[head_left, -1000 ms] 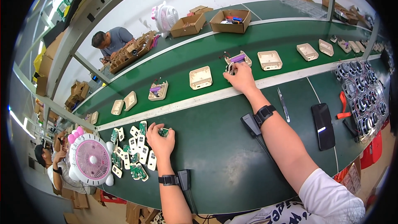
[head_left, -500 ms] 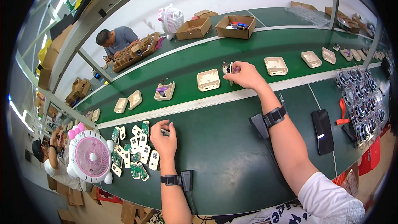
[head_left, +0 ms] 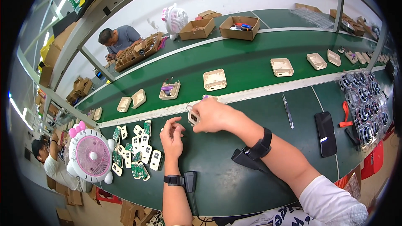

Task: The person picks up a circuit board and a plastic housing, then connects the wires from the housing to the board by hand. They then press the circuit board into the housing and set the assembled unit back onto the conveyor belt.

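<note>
Seen from beside the worker, dark handwriting runs along the pale rim of the pink-and-white desk fan (head_left: pixel 93 155), to the left of the left fingers, and dark lettering crosses the front of the white shirt (head_left: pixel 289 217), nearer the body than either set of fingers. The right hand (head_left: pixel 212 115) reaches inward over the green surface (head_left: pixel 226 180), forearm slanting up and leftward from the lower right, back of the hand uppermost; its fingers are closed around a cream part with a dark four-pane window (head_left: pixel 194 117), a bit of purple showing above the knuckles. The windowed face points toward the left hand and the worker; its long axis appears to stand near upright with a slight lean, though the fingers cover much of it. The left hand (head_left: pixel 172 139), just left of the right fingers, rises from an almost upright forearm, its fingers loosely curled with the thumb drawn near them; whether they hold anything cannot be told. Left of these fingers lies a cluster of windowed panels and circuit boards (head_left: pixel 146 153). Beyond the right fingers, cream housings (head_left: pixel 215 79) sit spaced along the green belt (head_left: pixel 247 79); rightward lie tweezers (head_left: pixel 287 111) and a black phone (head_left: pixel 325 134).
</note>
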A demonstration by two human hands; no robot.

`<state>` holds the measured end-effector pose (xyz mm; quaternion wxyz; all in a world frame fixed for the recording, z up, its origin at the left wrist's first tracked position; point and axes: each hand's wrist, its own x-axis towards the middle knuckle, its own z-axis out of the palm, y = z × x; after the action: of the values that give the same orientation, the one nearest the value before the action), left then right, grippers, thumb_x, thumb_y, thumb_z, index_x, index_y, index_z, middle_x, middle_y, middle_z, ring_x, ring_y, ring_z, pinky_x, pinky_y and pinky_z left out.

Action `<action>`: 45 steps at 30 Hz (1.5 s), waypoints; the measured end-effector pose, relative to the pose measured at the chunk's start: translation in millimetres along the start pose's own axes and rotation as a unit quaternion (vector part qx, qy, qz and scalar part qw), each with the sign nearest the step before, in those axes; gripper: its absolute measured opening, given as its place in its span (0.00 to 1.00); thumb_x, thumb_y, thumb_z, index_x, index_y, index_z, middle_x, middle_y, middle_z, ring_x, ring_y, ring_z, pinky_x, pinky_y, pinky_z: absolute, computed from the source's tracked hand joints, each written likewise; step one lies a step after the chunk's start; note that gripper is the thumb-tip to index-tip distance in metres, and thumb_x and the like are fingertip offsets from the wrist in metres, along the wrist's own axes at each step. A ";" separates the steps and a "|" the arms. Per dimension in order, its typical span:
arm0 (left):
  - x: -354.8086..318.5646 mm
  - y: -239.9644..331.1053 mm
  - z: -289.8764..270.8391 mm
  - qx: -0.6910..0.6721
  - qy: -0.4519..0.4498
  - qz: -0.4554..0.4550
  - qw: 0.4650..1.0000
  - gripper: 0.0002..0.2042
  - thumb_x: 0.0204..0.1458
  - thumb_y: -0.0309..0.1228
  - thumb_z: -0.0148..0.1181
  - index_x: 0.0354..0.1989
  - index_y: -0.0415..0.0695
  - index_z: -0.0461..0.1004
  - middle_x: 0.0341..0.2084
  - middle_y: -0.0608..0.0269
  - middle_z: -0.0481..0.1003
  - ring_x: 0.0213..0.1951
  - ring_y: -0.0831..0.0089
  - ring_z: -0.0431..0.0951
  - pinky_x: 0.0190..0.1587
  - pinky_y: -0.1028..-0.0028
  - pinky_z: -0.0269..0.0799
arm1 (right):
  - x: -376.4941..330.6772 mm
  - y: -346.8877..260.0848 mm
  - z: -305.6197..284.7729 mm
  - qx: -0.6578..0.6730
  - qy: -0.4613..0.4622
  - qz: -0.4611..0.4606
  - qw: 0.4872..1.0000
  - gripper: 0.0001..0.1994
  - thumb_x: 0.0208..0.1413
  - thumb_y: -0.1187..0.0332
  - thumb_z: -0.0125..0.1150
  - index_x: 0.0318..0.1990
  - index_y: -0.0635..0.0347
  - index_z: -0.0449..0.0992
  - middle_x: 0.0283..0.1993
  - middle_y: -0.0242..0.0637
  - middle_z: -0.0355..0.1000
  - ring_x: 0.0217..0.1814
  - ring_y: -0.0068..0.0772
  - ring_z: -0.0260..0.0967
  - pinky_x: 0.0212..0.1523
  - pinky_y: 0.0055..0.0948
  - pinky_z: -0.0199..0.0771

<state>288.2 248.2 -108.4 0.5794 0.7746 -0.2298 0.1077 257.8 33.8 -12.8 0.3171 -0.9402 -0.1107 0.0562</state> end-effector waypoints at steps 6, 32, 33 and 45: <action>-0.1 1.7 0.6 0.019 -0.013 -0.025 0.999 0.10 0.60 0.24 0.50 0.42 0.37 0.79 0.25 0.65 0.77 0.29 0.80 0.76 0.30 0.80 0.72 | -3.0 -5.2 7.9 -0.057 -0.132 0.016 0.990 0.23 0.40 0.57 0.71 0.43 0.62 0.80 0.40 0.48 0.80 0.45 0.44 0.79 0.46 0.39 0.80; -6.4 20.9 28.2 -0.027 -0.142 -0.004 0.990 0.20 0.53 0.20 0.57 0.56 0.39 0.72 0.45 0.60 0.74 0.43 0.75 0.76 0.38 0.77 0.73 | -1.9 29.3 -43.3 0.210 -0.081 -0.120 0.967 0.17 0.49 0.70 0.64 0.48 0.63 0.77 0.39 0.35 0.79 0.41 0.24 0.75 0.45 0.28 0.76; -4.2 16.2 24.8 -0.011 -0.110 0.006 0.994 0.21 0.53 0.20 0.55 0.58 0.39 0.70 0.46 0.61 0.72 0.42 0.75 0.75 0.37 0.78 0.72 | -2.1 30.7 -43.2 0.267 -0.090 -0.083 0.956 0.19 0.50 0.72 0.65 0.52 0.64 0.75 0.41 0.35 0.79 0.44 0.23 0.75 0.48 0.27 0.75; 5.0 10.7 19.3 -0.234 0.105 -0.163 0.953 0.07 0.65 0.32 0.57 0.40 0.41 0.72 0.28 0.67 0.76 0.21 0.84 0.71 0.18 0.83 0.60 | 27.1 41.5 27.4 0.030 0.166 -0.121 0.978 0.23 0.51 0.57 0.72 0.50 0.61 0.77 0.45 0.47 0.73 0.48 0.48 0.74 0.52 0.37 0.74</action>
<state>285.5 226.3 -103.0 0.7750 0.6284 -0.0571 0.0352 286.4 24.2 -60.7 0.3640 -0.9061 -0.1675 -0.1358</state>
